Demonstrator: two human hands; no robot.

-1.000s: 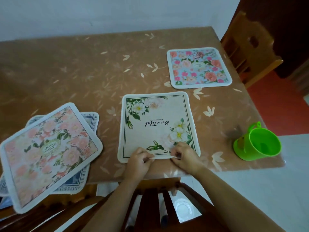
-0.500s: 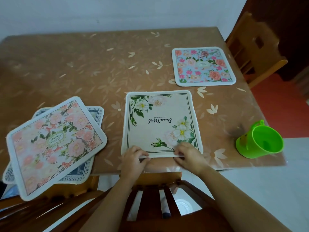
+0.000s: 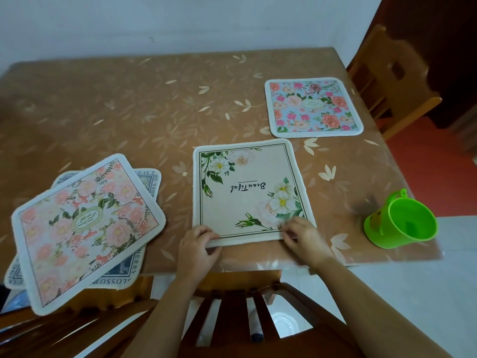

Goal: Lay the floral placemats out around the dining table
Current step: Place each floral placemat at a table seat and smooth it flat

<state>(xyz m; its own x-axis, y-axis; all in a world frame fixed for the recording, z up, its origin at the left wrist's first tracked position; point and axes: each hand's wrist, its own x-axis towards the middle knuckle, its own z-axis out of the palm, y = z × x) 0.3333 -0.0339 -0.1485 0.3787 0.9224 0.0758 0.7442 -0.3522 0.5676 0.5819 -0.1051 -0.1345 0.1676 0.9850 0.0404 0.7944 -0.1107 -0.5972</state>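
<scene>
A cream placemat with white flowers [image 3: 247, 192] lies flat near the table's front edge. My left hand [image 3: 197, 245] pinches its near left corner and my right hand [image 3: 303, 237] pinches its near right corner. A blue placemat with pink roses [image 3: 313, 107] lies flat at the far right. At the front left, a pink floral placemat [image 3: 85, 226] sits askew on top of a grey-bordered placemat with lettering [image 3: 126, 276]; both overhang the table edge.
The table wears a brown leaf-patterned cloth [image 3: 129, 112] and stands against a white wall. A green plastic cup [image 3: 402, 223] leans at the front right corner. Wooden chairs stand at the near side [image 3: 247, 316] and the far right [image 3: 392, 78].
Both hands have stayed on the cream placemat's near edge and moved apart toward its corners. The mat lies about as before.
</scene>
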